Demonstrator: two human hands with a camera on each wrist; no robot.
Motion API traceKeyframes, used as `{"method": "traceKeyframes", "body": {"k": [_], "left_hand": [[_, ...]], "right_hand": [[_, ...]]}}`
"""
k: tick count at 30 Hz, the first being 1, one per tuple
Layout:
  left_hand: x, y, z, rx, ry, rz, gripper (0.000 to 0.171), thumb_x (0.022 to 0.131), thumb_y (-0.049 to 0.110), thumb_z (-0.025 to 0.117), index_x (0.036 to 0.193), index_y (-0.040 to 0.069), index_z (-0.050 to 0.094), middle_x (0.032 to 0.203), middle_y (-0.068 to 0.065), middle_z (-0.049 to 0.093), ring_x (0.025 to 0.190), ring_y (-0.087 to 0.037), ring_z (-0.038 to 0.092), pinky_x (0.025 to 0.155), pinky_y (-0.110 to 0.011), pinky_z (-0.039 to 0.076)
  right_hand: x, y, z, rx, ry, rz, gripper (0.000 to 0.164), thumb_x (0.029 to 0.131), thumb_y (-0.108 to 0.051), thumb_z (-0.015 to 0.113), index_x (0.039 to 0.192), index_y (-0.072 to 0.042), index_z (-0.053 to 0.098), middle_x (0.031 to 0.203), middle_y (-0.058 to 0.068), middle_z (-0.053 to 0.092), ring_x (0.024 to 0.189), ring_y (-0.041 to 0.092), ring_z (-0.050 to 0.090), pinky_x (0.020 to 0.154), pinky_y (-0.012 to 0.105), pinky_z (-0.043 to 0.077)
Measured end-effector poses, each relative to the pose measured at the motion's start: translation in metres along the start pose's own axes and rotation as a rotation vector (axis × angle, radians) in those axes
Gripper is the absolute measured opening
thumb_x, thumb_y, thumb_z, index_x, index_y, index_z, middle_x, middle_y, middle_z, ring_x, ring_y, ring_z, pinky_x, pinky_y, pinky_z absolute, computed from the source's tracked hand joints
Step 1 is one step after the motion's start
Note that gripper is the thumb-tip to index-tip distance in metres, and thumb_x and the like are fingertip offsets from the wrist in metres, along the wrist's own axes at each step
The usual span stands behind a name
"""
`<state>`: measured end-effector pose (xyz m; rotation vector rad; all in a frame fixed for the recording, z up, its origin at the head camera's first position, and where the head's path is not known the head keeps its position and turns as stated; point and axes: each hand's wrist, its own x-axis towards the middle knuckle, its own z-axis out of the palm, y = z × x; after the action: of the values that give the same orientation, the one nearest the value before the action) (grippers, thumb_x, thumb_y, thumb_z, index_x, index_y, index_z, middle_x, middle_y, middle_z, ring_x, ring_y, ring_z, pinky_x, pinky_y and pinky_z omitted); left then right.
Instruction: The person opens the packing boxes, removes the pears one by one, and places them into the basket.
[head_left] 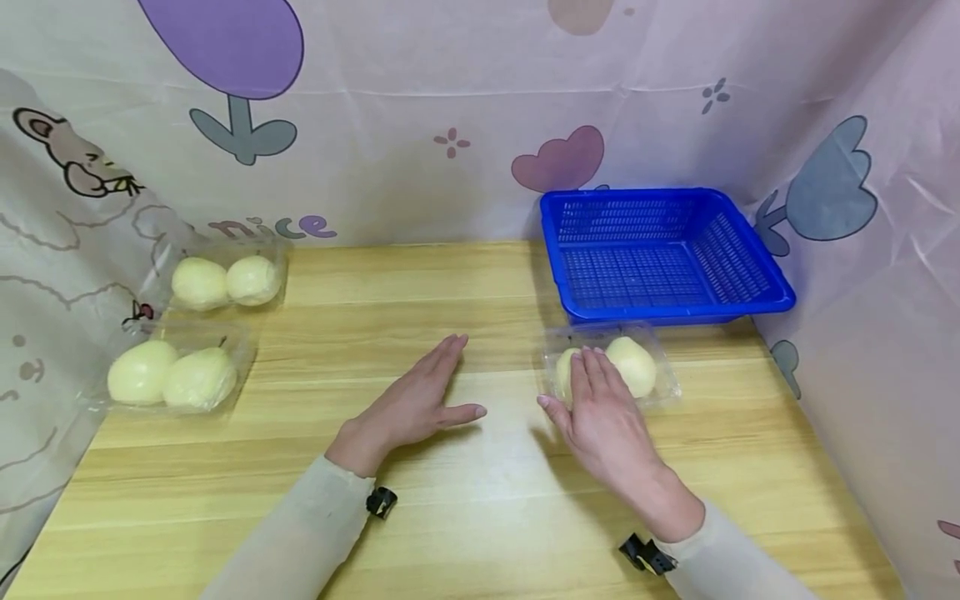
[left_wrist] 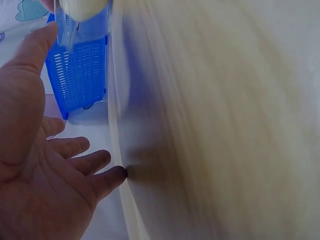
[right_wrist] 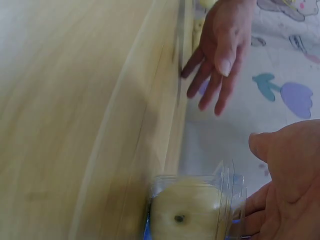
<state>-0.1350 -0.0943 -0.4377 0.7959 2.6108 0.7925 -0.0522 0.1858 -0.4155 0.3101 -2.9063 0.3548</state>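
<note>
My left hand (head_left: 405, 408) is held over the middle of the table, fingers straight and thumb spread, holding nothing. In the left wrist view the left hand (left_wrist: 50, 170) shows its open palm. My right hand (head_left: 607, 425) lies with straight fingers over a clear plastic box (head_left: 667, 387) of pale yellow pears, partly hiding the left pear. The other pear (head_left: 632, 367) shows beside the fingers. In the right wrist view the fingers of the right hand (right_wrist: 290, 175) are at the lid side of the box (right_wrist: 227, 200); whether they touch it I cannot tell.
A blue plastic basket (head_left: 675, 312) stands at the back right, just behind the box. On the left are two more clear boxes of pears, one at the back (head_left: 277, 262) and one nearer (head_left: 243, 358). A printed curtain (head_left: 390, 167) hangs behind and beside the table.
</note>
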Motion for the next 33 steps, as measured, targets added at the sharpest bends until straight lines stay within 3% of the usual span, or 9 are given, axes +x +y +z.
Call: {"method": "traceKeyframes", "body": {"k": [7, 14, 19, 24, 27, 33], "left_hand": [[-0.001, 0.006, -0.001, 0.021, 0.026, 0.040, 0.111, 0.094, 0.071, 0.065, 0.171, 0.014, 0.009, 0.178, -0.014, 0.012, 0.163, -0.033, 0.018, 0.131, -0.053, 0.024], [0.000, 0.017, -0.004, 0.100, 0.074, 0.136, 0.109, 0.092, 0.064, 0.072, 0.170, 0.011, 0.017, 0.177, -0.014, 0.015, 0.165, -0.030, 0.011, 0.133, -0.050, 0.018], [0.001, 0.021, -0.004, 0.146, 0.067, 0.202, 0.109, 0.090, 0.063, 0.075, 0.169, 0.008, 0.022, 0.178, -0.010, 0.014, 0.165, -0.030, 0.008, 0.134, -0.049, 0.015], [0.003, 0.022, -0.002, 0.209, 0.062, 0.253, 0.102, 0.094, 0.062, 0.070, 0.169, 0.011, 0.024, 0.178, -0.008, 0.014, 0.166, -0.027, 0.004, 0.134, -0.050, 0.012], [0.005, 0.022, -0.001, 0.244, 0.073, 0.275, 0.097, 0.096, 0.063, 0.067, 0.169, 0.013, 0.025, 0.177, -0.007, 0.018, 0.165, -0.027, 0.006, 0.134, -0.051, 0.014], [0.005, 0.021, -0.001, 0.276, 0.070, 0.278, 0.095, 0.099, 0.062, 0.065, 0.169, 0.012, 0.024, 0.177, -0.008, 0.018, 0.165, -0.024, 0.010, 0.134, -0.045, 0.015]], "right_hand": [[0.009, -0.021, 0.005, -0.015, -0.044, -0.093, 0.079, 0.106, -0.046, 0.061, 0.149, 0.017, 0.045, 0.156, 0.038, 0.044, 0.151, 0.050, 0.039, 0.128, 0.055, 0.031], [0.018, -0.037, 0.010, 0.008, -0.055, -0.168, 0.075, 0.107, -0.043, 0.061, 0.151, 0.016, 0.045, 0.158, 0.035, 0.044, 0.151, 0.047, 0.040, 0.129, 0.053, 0.031], [0.022, -0.040, 0.010, 0.078, -0.114, -0.219, 0.072, 0.108, -0.039, 0.059, 0.155, 0.013, 0.041, 0.163, 0.032, 0.039, 0.154, 0.045, 0.036, 0.130, 0.054, 0.028], [0.027, -0.029, 0.003, 0.190, -0.146, -0.306, 0.058, 0.108, -0.030, 0.060, 0.152, 0.007, 0.050, 0.162, 0.025, 0.045, 0.154, 0.039, 0.039, 0.128, 0.053, 0.031], [0.027, -0.017, -0.002, 0.199, -0.128, -0.339, 0.052, 0.107, -0.028, 0.061, 0.148, 0.005, 0.056, 0.158, 0.023, 0.051, 0.152, 0.038, 0.044, 0.127, 0.052, 0.034], [0.021, 0.010, -0.009, 0.071, -0.081, -0.248, 0.062, 0.107, -0.037, 0.061, 0.149, 0.007, 0.053, 0.158, 0.026, 0.050, 0.151, 0.043, 0.043, 0.128, 0.056, 0.032]]}}
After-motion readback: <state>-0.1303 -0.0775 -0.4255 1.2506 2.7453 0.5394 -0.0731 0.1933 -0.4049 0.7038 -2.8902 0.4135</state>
